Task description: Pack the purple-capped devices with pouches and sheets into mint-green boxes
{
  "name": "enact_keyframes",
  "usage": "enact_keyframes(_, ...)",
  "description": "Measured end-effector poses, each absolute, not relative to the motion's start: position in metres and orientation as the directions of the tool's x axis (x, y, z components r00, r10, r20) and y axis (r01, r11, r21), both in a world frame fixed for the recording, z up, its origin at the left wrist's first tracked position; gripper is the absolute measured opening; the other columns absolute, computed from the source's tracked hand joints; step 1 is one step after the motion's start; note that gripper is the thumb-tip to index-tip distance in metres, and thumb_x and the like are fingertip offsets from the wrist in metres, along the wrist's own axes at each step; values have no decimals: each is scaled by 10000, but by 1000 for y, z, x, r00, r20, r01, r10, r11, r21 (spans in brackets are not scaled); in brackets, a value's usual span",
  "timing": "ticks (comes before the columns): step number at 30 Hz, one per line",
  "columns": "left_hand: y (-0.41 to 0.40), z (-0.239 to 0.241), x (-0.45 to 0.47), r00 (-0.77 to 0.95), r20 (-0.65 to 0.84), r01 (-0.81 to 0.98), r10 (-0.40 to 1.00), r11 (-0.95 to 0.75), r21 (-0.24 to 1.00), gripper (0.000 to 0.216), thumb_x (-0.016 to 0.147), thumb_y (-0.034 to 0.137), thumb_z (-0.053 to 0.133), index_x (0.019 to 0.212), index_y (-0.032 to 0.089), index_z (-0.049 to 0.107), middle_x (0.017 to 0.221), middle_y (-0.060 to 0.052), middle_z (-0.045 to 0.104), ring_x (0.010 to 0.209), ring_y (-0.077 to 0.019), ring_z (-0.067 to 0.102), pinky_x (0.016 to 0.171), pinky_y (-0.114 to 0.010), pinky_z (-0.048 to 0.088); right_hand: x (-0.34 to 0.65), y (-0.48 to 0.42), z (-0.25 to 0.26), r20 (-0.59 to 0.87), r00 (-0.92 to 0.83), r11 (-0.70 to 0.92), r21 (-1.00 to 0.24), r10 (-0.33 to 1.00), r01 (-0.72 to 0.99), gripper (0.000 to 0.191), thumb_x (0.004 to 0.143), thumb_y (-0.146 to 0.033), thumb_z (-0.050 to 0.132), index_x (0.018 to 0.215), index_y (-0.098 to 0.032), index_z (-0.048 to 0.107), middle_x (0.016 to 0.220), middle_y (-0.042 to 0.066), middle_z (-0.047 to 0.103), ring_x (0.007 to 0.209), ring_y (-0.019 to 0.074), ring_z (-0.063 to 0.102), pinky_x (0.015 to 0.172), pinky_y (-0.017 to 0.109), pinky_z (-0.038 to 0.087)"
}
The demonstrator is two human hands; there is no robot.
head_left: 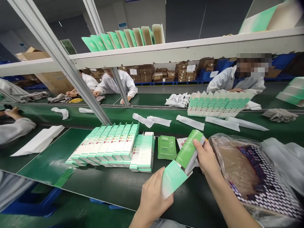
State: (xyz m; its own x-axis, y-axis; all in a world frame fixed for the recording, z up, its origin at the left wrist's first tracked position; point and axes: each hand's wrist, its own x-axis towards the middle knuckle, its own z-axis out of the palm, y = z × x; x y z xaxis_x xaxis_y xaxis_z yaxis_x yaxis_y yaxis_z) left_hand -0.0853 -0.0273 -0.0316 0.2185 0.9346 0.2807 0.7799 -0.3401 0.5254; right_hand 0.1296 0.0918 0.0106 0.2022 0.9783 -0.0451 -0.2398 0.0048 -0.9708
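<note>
Between both hands, head view: the box [174, 179], white and mint, tilted, its mouth facing up and right.
Left hand [154, 190]: curled round the lower end of the box, thumb on the near side, gripping it.
Right hand [206, 155]: gripping a green leaflet [187, 150] with a white piece [193, 161] behind it, both at the box's mouth; from my end I cannot tell how deep they sit.
Box handling: I judge it light, thin card, stiff along its folds but easy to dent at the walls, and smooth enough to slip a little. I would hold it low, by opposite long edges, leaving the mouth free.
Leaflet handling: looks thin and bendy to me; I would pinch it flat against the white piece, back from the leading end.
Beyond the hands: a pile of leaflets [167, 147], then loose white strips [190, 122].
Beyond the left hand, leftward: a row of boxes [106, 144].
Right of the right hand: a film-lined carton [234, 158] of small cylinders [275, 186].
</note>
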Motion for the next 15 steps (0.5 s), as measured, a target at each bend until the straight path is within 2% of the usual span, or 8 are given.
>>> enact_keyframes(4,-20,-29,-66,170,268,796,948,-293,530,763,726,168,588,1426,220,289,1339,-127,593,1179,-310,611,936,-408,528,127,74,1,30,252,33,-999,967,-9,389,847,-554,617,1120,-297,510,1047,40,712,995,278,685,822,406,593)
enact_keyframes(9,-16,-36,-43,97,239,745,966,-230,626,690,733,162,613,1370,205,353,1308,-142,588,1167,-327,599,953,-447,502,130,49,-2,31,184,23,-999,983,41,418,880,-518,609,1178,-251,491,1141,61,671,1099,255,633,926,384,539)
enact_keyframes(12,-13,-37,-35,93,196,552,976,-215,806,641,766,285,696,1329,199,401,1309,-147,570,1194,-334,560,1004,-471,465,138,31,8,87,129,81,-996,988,49,496,881,-462,635,1302,-272,455,1268,74,629,1157,254,617,959,382,533)
enact_keyframes(15,-6,-30,-31,213,97,264,972,-153,952,604,748,411,744,1258,208,491,1199,-109,626,1087,-303,605,938,-426,512,144,11,20,319,-142,340,-926,937,165,601,844,-370,706,1378,-311,436,1425,77,516,1278,264,538,1056,386,471)
